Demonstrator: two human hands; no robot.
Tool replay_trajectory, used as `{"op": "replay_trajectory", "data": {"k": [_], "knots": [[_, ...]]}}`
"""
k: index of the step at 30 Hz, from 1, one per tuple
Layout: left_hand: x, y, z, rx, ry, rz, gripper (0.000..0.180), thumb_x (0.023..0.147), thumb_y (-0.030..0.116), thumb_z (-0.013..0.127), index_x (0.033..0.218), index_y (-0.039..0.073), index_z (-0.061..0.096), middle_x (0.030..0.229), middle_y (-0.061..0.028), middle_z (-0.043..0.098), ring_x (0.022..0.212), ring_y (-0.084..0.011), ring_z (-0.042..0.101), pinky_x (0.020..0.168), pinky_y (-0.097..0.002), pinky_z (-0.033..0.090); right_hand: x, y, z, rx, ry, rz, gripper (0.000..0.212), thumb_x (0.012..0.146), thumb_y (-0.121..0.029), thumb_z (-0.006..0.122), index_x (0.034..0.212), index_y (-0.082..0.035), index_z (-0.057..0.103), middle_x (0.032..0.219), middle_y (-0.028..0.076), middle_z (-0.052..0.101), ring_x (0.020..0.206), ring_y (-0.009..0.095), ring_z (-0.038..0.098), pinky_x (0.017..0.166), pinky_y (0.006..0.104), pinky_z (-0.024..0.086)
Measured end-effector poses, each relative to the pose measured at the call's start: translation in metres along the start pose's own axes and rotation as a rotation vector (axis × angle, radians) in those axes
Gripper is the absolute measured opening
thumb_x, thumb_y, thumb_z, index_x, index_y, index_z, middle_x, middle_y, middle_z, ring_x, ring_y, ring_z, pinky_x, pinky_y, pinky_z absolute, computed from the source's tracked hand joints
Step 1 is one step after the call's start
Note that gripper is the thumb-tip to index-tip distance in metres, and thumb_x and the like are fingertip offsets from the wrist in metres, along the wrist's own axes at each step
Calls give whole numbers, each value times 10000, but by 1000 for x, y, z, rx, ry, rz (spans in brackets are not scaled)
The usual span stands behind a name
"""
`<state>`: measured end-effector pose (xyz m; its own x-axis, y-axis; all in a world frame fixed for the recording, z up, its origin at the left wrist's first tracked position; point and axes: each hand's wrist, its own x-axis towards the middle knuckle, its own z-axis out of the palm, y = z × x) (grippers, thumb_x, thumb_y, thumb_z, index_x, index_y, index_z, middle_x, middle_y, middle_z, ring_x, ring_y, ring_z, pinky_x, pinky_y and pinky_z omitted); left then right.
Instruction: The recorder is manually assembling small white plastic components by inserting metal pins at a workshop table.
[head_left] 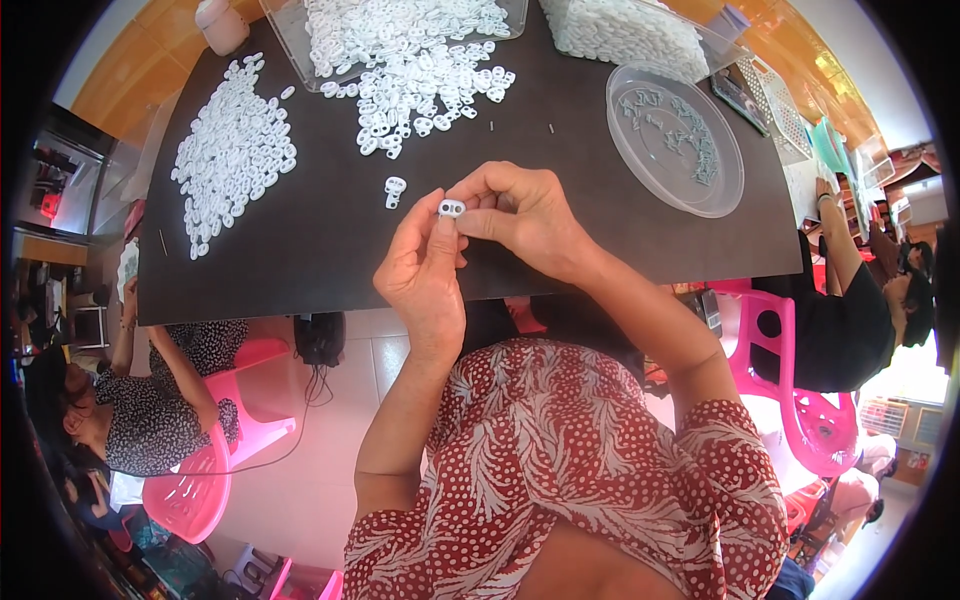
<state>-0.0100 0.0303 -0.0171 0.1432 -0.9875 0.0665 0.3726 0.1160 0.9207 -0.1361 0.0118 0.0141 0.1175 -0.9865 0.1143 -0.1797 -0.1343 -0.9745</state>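
Between the fingertips of both hands, over the front part of the dark table (330, 250), is a small white cord lock (452, 208), oval with two round holes facing up. My left hand (428, 270) pinches it between thumb and fingers from the left. From the right, my right hand (530, 215) closes its thumb and forefinger on it; whether a tiny part is also in that pinch is hidden. Just left of my fingertips a couple of loose white pieces (395, 187) lie together. Beyond my hands spreads a heap of similar white pieces (425, 90).
Another white pile (235, 150) covers the table's left. Full clear bins (510, 15) stand at the back. A round clear lid (722, 205) at right holds small grey-green parts (690, 140). Two tiny pins (551, 128) lie midtable. People sit on pink chairs (785, 360) at both sides.
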Motion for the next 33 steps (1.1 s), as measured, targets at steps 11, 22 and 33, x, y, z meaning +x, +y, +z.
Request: {"op": "replay_trajectory", "data": {"k": [11,22,33], "knots": [[-2,9,3,-140,-26,-61,225,887,19,554,1078,-95,584,873,-131,633,639,-144,563,550,-255,487,-5,4,0,-264,69,-344,186,691,-56,697,865,-40,635,696,32,559,681,187,496,607,316,420],[-7,17,4,-204,-49,-47,242,890,39,564,1092,-94,570,868,-128,629,678,-149,571,623,-259,489,-8,3,4,-345,150,-583,210,690,-17,669,895,-20,621,751,61,573,694,223,511,611,327,429],[-12,9,0,-149,-42,46,241,914,84,543,1098,-69,576,937,-100,616,779,-129,584,679,-255,512,-12,6,14,-416,268,-723,235,683,21,655,909,30,592,816,111,593,694,254,505,592,331,437]]}}
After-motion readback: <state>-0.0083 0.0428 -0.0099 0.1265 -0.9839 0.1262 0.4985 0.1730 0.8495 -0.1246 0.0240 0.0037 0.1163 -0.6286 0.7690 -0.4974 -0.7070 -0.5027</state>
